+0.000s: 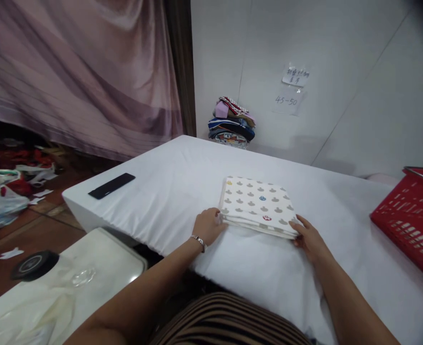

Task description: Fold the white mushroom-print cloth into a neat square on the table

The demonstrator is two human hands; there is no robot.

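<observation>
A folded white cloth [254,203] with a grey print and a few coloured motifs lies flat on the white-covered table [161,191], close to its near edge. My left hand [208,226], with a bracelet at the wrist, has its fingers closed at the cloth's near left corner. At the near right corner, my right hand [309,238] pinches the cloth's edge, thumb on top and fingers beneath. Several folded layers show along the near side. The left fingertips are partly hidden at the cloth's edge.
A black flat object [111,186] lies at the table's left end. The red basket [408,215] stands on the right. Stacked folded clothes [232,122] sit by the back wall. Lower left is a white surface [99,258] holding a black round object [35,265]. Bags [3,206] lie on the floor.
</observation>
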